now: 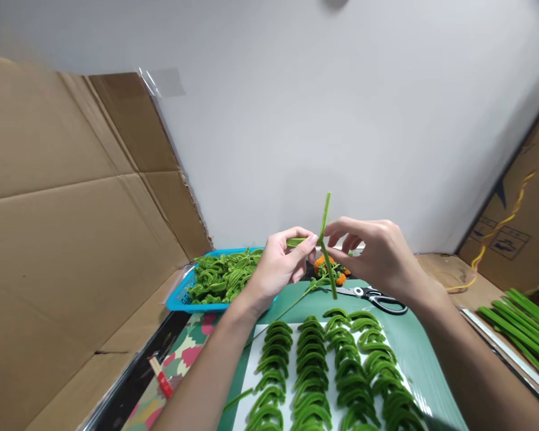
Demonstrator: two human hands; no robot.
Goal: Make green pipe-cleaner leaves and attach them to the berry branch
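Note:
Green pipe cleaners (327, 266) cross in mid-air above the table, one strand standing nearly upright and a bent piece running sideways from it. My left hand (282, 254) is closed, pinching the sideways piece between thumb and fingers close to the crossing. At the upright strand, the thumb and index fingertips of my right hand (372, 248) touch it above and below the crossing, the other fingers curled. Beneath my hands, rows of curved green pipe-cleaner pieces (312, 371) lie on a white sheet (251, 365).
A blue basket (177, 299) of bent green pieces stands at left. Scissors (377, 298) and an orange pipe-cleaner flower (326, 266) lie behind the sheet. Straight green pipe cleaners (521, 326) are at right. Cardboard (72, 179) walls the left side. A red-wrapped item (161, 378) lies front left.

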